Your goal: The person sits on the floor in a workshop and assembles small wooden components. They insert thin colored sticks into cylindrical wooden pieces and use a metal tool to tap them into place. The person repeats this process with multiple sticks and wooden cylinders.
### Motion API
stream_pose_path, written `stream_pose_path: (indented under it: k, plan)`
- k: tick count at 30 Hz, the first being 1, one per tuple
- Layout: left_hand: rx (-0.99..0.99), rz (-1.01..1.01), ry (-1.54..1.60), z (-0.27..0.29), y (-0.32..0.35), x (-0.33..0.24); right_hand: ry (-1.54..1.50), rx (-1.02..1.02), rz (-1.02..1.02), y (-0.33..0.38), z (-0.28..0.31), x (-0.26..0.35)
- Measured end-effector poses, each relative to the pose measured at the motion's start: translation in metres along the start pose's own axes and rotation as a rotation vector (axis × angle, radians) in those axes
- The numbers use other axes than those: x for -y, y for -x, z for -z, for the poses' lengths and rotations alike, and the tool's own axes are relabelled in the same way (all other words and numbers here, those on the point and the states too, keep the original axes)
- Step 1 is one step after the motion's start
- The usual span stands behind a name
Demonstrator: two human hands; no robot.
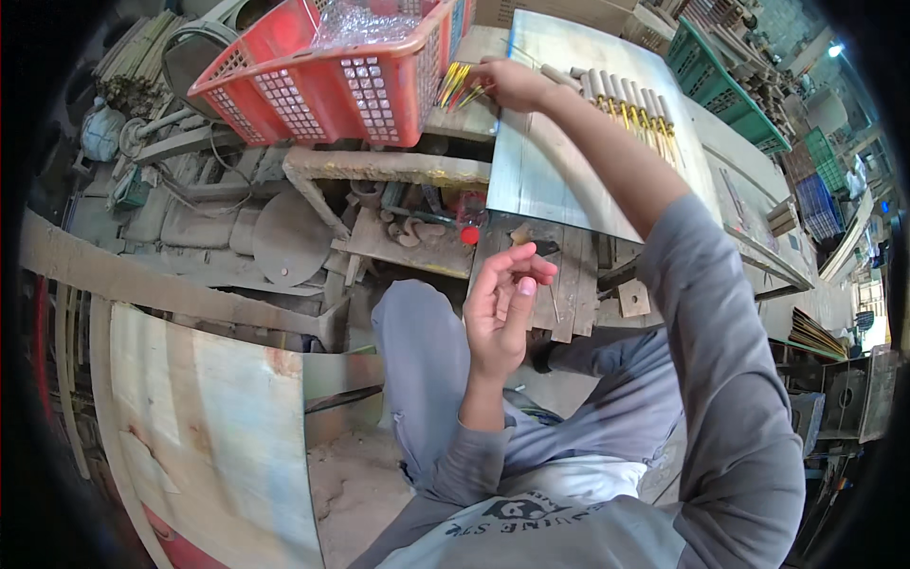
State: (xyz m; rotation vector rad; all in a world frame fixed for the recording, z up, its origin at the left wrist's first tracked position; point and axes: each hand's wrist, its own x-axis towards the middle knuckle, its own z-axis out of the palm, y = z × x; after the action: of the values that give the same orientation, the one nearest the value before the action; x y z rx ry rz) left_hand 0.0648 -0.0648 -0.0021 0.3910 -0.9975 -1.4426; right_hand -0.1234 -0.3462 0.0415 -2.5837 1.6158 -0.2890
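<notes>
My right hand (517,85) reaches across the pale board (559,161) to its far left edge. Its fingers are drawn together at a bunch of thin yellow, red and dark pieces (457,85) lying beside the red basket; what the fingertips pinch is too small to make out. Further right on the board lies a row of several pale cylindrical handles (630,95) with thin yellow shafts pointing toward me. My left hand (500,318) is raised above my lap, palm up, fingers loosely bent and apart from the thumb, holding nothing.
The red plastic basket (294,90), with clear plastic wrap (365,24) in it, stands at the far left. A green crate (716,90) of wooden pieces is at the back right. Below the board sit a wooden bench (573,275) and a red cap (469,235). A large panel (213,427) leans at left.
</notes>
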Motion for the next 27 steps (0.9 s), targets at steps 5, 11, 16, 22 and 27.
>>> stream_pose_path:
  k: [5,11,16,22,27]
  plan:
    - [-0.037,0.015,0.021,0.008,-0.002,0.003,0.11,-0.124,0.252,0.004,-0.004,-0.019]
    - [0.063,0.059,0.011,-0.001,-0.005,0.01,-0.045,-0.16,0.239,0.003,-0.004,-0.015]
    - [0.045,0.063,0.01,-0.003,-0.003,0.013,0.088,-0.126,0.321,0.001,0.007,-0.014]
    - [0.03,0.037,-0.002,-0.01,-0.002,0.013,0.014,-0.399,0.34,0.024,0.046,-0.018]
    - [0.037,0.053,0.029,-0.016,0.002,0.019,-0.526,-0.404,-0.014,0.078,0.081,0.019]
